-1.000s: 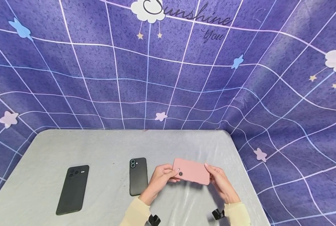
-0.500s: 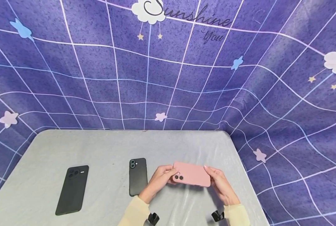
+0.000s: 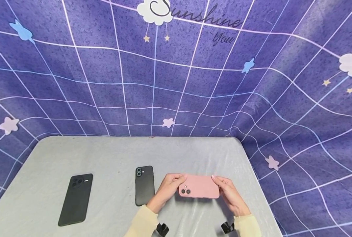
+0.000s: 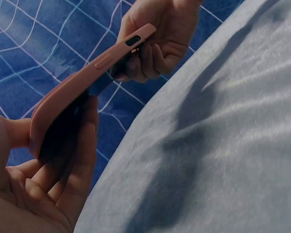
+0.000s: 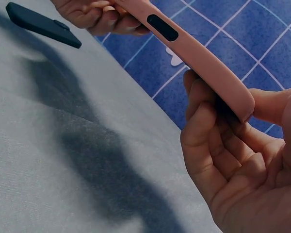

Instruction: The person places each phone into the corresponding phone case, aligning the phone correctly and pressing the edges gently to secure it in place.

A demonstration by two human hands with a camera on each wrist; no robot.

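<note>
Both hands hold a phone in a pink case (image 3: 200, 186) sideways above the table. Its back and dark camera lenses face up in the head view, and its underside looks dark in the wrist views. The left hand (image 3: 167, 188) pinches the camera end, thumb on the pink back and fingers (image 4: 82, 165) underneath. At the other end the right hand (image 3: 230, 194) grips a corner, its thumb on top and its fingers (image 5: 203, 141) curled below. Side cutouts show along the case's edge (image 5: 203, 58) in the right wrist view.
A black phone (image 3: 144, 187) lies just left of the left forearm, which overlaps it in the head view. Another black phone (image 3: 76, 199) lies farther left. The grey cloth-covered table (image 3: 113, 149) meets a purple gridded curtain (image 3: 134, 82) behind and to the right.
The pink phone has come slightly nearer the body and turned until nearly level. More of its camera lenses shows. Both hands keep their hold; the black phones have stayed put.
</note>
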